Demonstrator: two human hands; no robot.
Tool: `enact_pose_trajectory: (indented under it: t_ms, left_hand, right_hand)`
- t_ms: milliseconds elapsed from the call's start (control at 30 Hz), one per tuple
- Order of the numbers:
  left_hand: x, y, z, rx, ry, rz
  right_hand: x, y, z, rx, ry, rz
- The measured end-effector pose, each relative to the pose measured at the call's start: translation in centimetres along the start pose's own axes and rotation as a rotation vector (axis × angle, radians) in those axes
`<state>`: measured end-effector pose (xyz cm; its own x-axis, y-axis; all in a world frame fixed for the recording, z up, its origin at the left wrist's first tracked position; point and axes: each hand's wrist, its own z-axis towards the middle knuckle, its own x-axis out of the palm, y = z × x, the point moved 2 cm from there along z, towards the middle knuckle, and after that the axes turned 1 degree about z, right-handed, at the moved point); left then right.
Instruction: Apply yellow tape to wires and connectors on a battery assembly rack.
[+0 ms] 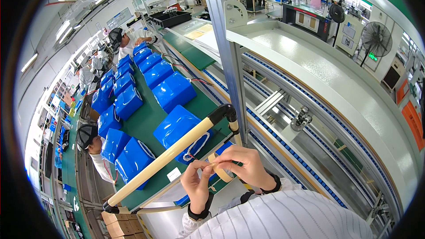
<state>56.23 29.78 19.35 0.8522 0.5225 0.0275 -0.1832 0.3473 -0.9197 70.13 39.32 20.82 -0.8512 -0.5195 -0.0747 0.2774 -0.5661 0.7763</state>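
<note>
Both my hands are raised close in front of me, holding a ring-shaped roll of tan tape [221, 169]. My left hand [198, 182] pinches the tape's near side between thumb and fingers. My right hand [246, 164] grips the roll from the right, fingers curled over its top. A cream-coloured pipe rail [164, 158] with black elbow joints runs diagonally just beyond my hands. Behind it, on the green workbench [148, 121], lies a blue-wrapped battery pack [179, 131] with white and red wires.
Two rows of several blue-wrapped packs [128, 99] stretch away along the green bench. Other workers in white coats and dark caps [88, 137] sit along its left side. A grey post [228, 57] stands ahead, with a roller conveyor [301, 150] to the right. Fans [375, 40] stand far right.
</note>
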Motion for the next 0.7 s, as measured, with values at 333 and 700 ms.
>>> enact_pose_trajectory:
  t_ms: [333,700]
  left_hand:
    - [0.2,0.3,-0.4,0.078,-0.122,0.042]
    - [0.4,0.0,-0.1,0.322,-0.127,0.171]
  right_hand:
    - [0.4,0.0,-0.5,0.020,0.021,-0.015]
    - [0.0,-2.3,-0.9,0.518,0.169,0.745]
